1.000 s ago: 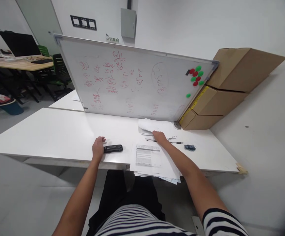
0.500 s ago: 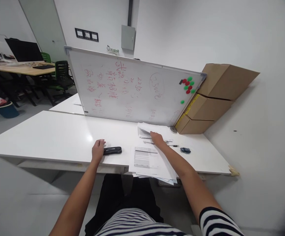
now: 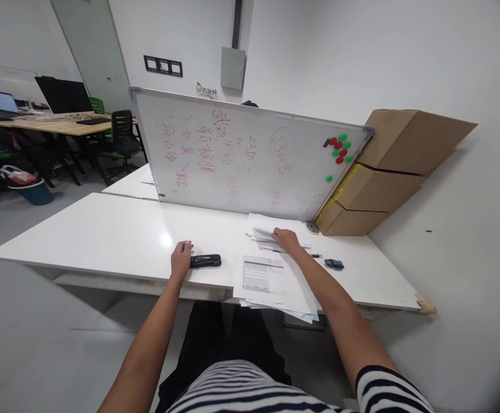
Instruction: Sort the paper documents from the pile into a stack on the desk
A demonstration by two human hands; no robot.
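My left hand (image 3: 181, 256) rests on the white table (image 3: 103, 235) with its fingers curled, right beside the left end of a black stapler (image 3: 205, 261). My right hand (image 3: 286, 238) lies on a loose pile of papers (image 3: 263, 230) near the foot of the whiteboard, fingers bent over the sheets. A second stack of printed sheets (image 3: 271, 281) lies under my right forearm and overhangs the table's front edge. A pen (image 3: 314, 255) and a small dark object (image 3: 334, 264) lie to the right of my hand.
A whiteboard (image 3: 241, 155) with red writing and red and green magnets (image 3: 340, 147) stands tilted on the table. Cardboard boxes (image 3: 387, 172) lean against the right wall. Desks with monitors and green chairs (image 3: 116, 135) stand at the far left.
The view has shifted a little to the right. Both hands stay where they were, the left by the stapler, the right on the far papers.
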